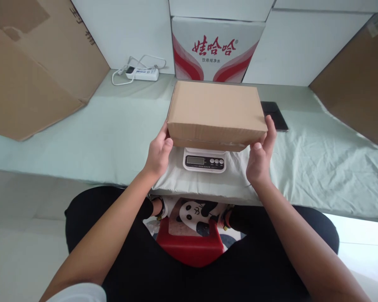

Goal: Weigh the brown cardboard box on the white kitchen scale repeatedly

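Observation:
A closed brown cardboard box (217,105) is held between my two hands, over a white digital scale (204,161). My left hand (159,153) grips the box's near left corner, thumb on the front side. At the near right corner, my right hand (261,155) has its fingers wrapped around the side and its thumb below. The scale's grey display and round buttons show in front of the box, while its weighing plate is hidden beneath. Whether the box touches the plate I cannot tell.
Behind the box stands a white carton with red lettering (217,50). A white power strip with a cable (141,73) lies at the back left, and a flat black object (275,115) to the right. Large cardboard boxes flank the green cloth (122,138) left (40,75) and right (359,79).

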A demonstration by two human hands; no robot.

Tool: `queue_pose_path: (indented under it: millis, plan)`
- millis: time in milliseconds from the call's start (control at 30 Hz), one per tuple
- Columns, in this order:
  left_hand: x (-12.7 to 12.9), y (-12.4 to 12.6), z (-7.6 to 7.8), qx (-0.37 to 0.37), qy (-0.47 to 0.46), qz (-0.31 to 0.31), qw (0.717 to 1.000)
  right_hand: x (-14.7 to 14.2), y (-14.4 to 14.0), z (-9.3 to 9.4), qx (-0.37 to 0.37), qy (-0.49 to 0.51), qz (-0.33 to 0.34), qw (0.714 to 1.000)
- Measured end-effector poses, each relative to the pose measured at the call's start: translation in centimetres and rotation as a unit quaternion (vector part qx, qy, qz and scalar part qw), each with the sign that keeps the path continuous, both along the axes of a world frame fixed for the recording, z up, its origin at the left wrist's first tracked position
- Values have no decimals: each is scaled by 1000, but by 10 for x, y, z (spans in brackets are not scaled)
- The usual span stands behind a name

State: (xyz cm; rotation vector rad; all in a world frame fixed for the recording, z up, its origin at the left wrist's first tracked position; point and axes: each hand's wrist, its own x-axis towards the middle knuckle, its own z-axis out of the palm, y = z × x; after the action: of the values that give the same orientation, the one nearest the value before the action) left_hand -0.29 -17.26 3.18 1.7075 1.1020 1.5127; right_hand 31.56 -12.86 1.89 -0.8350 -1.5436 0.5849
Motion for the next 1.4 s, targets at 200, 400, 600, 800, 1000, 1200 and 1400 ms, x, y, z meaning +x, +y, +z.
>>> queue_pose_path:
  millis: [200,400,600,800,1000,1200,1400]
  plan:
    - [2,-1,0,-4,2,18,1000,5,4,-3,13,-32,-7,999]
    - [4,-3,-1,-21,-28,-2,999,9,3,-6,20,-72,-19,997]
    - [1,20,6,16,-48,9,999,3,29,13,24,-92,-10,995]
    - [-2,114,11,50,-55,17,997,-12,112,32,48,-44,25,998]
    - [-3,168,-26,-16,-72,37,997,-31,152,14,25,11,25,999]
    - [-16,177,-44,-39,-34,14,999,-24,158,-2,-35,-1,27,999]
    - [-16,178,-44,-60,-27,16,998,-20,165,-10,-69,-5,42,997]
